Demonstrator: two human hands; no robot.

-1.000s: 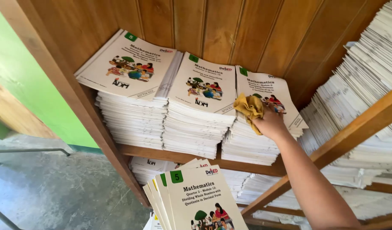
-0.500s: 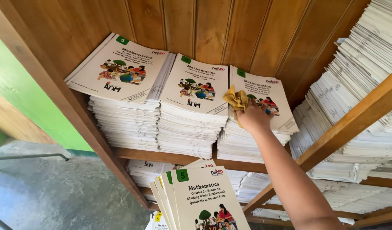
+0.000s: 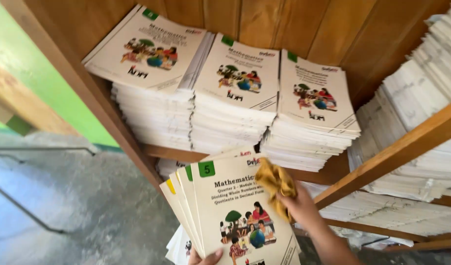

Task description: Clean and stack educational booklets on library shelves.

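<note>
My left hand (image 3: pixel 206 257) shows only fingertips at the bottom edge, gripping a fanned bunch of white booklets (image 3: pixel 225 211) with picture covers. My right hand (image 3: pixel 301 206) holds a crumpled yellow cloth (image 3: pixel 277 184) pressed against the right side of the top booklet's cover. Above, three tall stacks of the same booklets (image 3: pixel 235 98) sit side by side on a wooden shelf (image 3: pixel 181 154).
A slanted wooden shelf board (image 3: pixel 397 157) crosses at the right, with more white paper stacks (image 3: pixel 421 98) above and below it. The shelf's wooden side post (image 3: pixel 88 103) runs down the left. A green wall (image 3: pixel 19 64) and grey concrete floor (image 3: pixel 88 211) lie to the left.
My right hand has come down with the yellow cloth from the rightmost shelf stack onto the booklets held in my left hand. The view has tilted slightly.
</note>
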